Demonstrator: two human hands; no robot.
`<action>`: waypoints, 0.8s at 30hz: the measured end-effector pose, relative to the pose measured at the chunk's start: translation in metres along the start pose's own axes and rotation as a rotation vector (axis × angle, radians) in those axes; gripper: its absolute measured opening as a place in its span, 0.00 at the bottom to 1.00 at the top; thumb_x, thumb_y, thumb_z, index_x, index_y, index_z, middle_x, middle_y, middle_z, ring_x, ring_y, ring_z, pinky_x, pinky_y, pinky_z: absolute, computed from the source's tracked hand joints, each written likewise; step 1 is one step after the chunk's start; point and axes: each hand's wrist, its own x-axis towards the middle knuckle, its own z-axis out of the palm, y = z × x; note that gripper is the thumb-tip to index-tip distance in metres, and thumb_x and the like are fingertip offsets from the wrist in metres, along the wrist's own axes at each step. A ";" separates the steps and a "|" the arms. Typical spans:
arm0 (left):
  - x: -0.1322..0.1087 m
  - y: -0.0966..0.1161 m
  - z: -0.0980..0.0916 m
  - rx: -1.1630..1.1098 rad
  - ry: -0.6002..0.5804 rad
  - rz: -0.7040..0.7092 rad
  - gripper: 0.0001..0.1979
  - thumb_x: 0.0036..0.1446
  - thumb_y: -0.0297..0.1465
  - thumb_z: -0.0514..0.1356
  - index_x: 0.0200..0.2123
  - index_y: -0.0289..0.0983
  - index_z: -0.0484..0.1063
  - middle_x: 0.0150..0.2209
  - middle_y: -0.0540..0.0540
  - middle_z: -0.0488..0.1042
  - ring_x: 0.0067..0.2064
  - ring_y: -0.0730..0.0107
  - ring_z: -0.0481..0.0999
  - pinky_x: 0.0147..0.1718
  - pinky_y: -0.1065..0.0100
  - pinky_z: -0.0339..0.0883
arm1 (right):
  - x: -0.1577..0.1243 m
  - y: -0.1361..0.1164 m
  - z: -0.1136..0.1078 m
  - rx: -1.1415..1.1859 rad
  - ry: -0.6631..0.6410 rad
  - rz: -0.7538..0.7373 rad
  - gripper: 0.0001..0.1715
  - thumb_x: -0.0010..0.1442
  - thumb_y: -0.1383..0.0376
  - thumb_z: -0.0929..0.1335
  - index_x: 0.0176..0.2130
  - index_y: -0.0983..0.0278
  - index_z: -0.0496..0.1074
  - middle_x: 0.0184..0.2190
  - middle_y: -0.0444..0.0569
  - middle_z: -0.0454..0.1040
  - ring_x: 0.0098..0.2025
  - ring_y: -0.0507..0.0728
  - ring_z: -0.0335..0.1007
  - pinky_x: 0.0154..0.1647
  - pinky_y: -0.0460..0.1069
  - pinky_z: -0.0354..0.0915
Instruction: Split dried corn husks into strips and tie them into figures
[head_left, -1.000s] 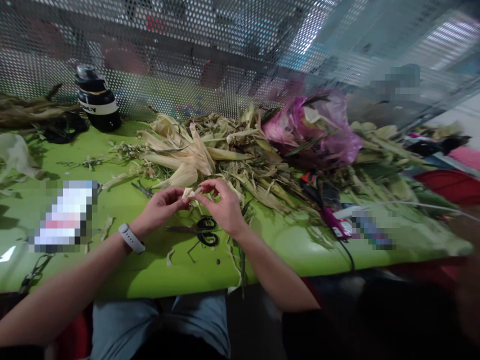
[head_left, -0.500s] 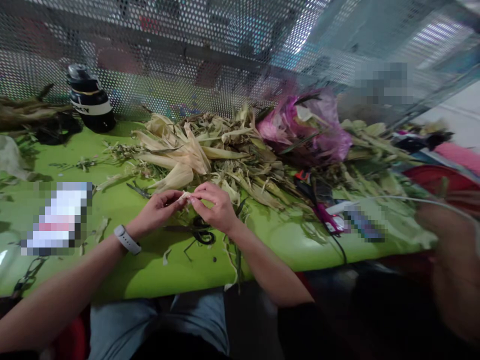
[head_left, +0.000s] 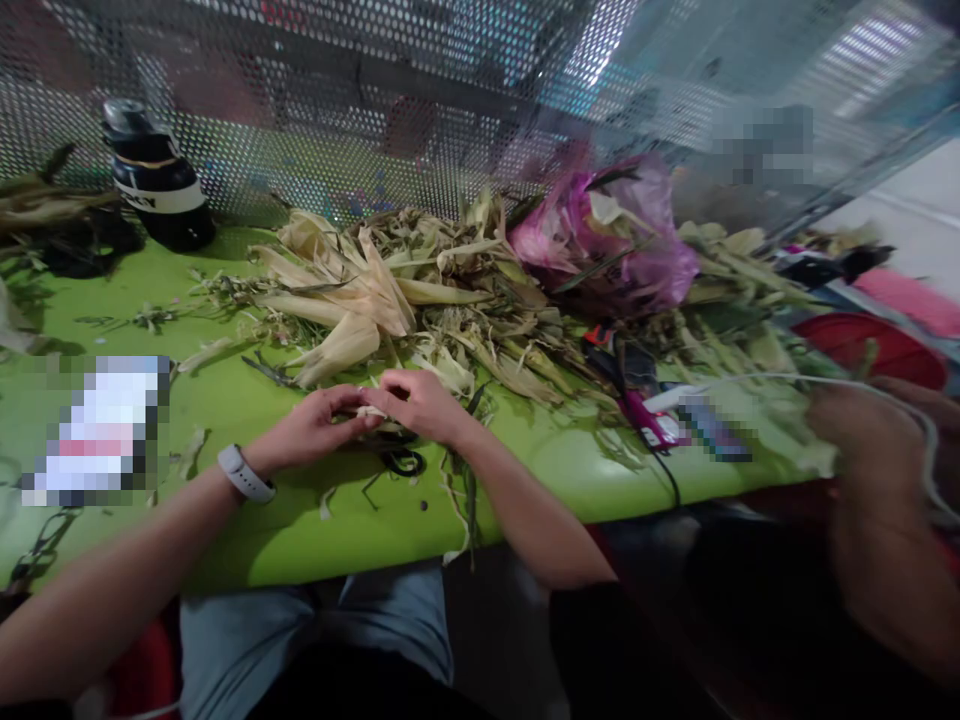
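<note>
My left hand [head_left: 311,433], with a white watch on its wrist, and my right hand [head_left: 421,402] meet low over the green table [head_left: 285,530]. Their fingertips pinch a small pale piece of corn husk [head_left: 373,411] between them. Black-handled scissors [head_left: 401,462] lie on the table just under and behind the hands. A big heap of dried corn husks [head_left: 390,290] lies right behind my hands.
A black bottle [head_left: 157,180] stands at the back left by the perforated metal screen. A pink plastic bag [head_left: 615,240] sits on the husks. A pink-handled tool [head_left: 645,415] with a cord lies to the right. Another person's blurred hand [head_left: 877,440] holds a white cord at the right edge.
Both hands have dropped from above the scissors down close to the table, still pinching the husk piece. The other person's hand has come further in at the right.
</note>
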 end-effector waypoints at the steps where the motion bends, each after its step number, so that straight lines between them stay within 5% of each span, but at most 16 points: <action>1: 0.000 0.002 0.000 0.011 -0.014 0.003 0.16 0.60 0.39 0.59 0.44 0.32 0.72 0.39 0.43 0.75 0.38 0.69 0.73 0.38 0.68 0.68 | 0.000 0.001 0.000 0.010 -0.059 -0.015 0.24 0.62 0.52 0.63 0.22 0.64 0.61 0.20 0.39 0.57 0.25 0.48 0.53 0.28 0.46 0.51; 7: -0.003 0.011 -0.005 -0.022 -0.114 -0.022 0.15 0.60 0.39 0.59 0.39 0.32 0.74 0.33 0.46 0.74 0.33 0.73 0.70 0.34 0.71 0.66 | 0.001 -0.001 0.001 0.127 -0.097 -0.044 0.23 0.64 0.54 0.61 0.23 0.64 0.61 0.21 0.41 0.59 0.27 0.49 0.55 0.30 0.46 0.53; 16: -0.003 0.004 -0.013 -0.121 -0.238 -0.074 0.15 0.57 0.40 0.62 0.31 0.32 0.74 0.25 0.51 0.68 0.27 0.77 0.64 0.28 0.74 0.60 | -0.001 -0.003 0.014 -0.018 0.149 -0.207 0.24 0.65 0.53 0.61 0.22 0.63 0.57 0.21 0.41 0.57 0.25 0.49 0.52 0.30 0.46 0.52; 24: -0.003 0.006 -0.008 -0.081 -0.283 -0.092 0.17 0.61 0.41 0.58 0.31 0.32 0.72 0.24 0.52 0.65 0.25 0.78 0.60 0.25 0.74 0.56 | -0.001 -0.001 0.011 -0.013 0.098 -0.273 0.24 0.66 0.52 0.60 0.24 0.63 0.59 0.22 0.41 0.58 0.26 0.49 0.54 0.31 0.47 0.53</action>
